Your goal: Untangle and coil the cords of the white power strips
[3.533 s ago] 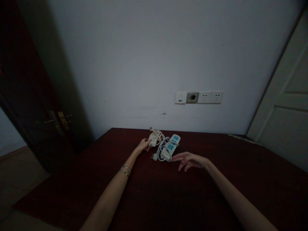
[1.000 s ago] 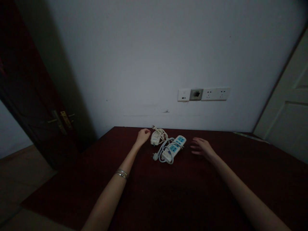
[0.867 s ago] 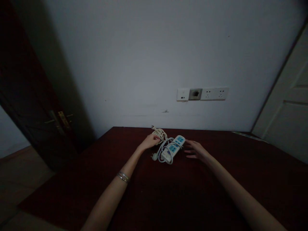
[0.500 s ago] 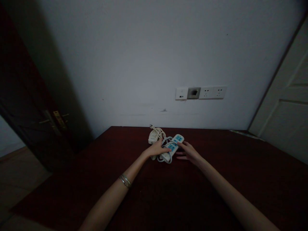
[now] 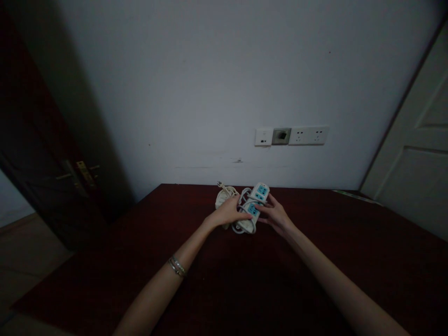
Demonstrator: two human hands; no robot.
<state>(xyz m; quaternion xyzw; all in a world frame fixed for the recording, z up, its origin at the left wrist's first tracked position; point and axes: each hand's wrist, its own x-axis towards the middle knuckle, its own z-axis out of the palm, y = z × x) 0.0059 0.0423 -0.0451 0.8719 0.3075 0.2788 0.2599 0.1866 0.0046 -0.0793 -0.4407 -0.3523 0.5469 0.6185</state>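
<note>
A white power strip (image 5: 256, 201) with blue sockets and its grey cord coiled round it is lifted, tilted up off the dark red table (image 5: 245, 280). My left hand (image 5: 229, 213) grips its left side and cord, fingers wrapped over the front. On the strip's right side my right hand (image 5: 275, 215) holds it with thumb and fingers. Just behind my left hand a cream-coloured second strip with its bundled cord and plug (image 5: 223, 194) rests on the table.
A row of wall sockets (image 5: 291, 136) sits on the white wall above the table's far edge. A dark door with a brass handle (image 5: 79, 170) stands open at the left. A white door (image 5: 416, 154) is at the right.
Both hands have closed in on the blue-socket strip from either side. It has been raised and tipped up off the table. The cream strip stays where it was.
</note>
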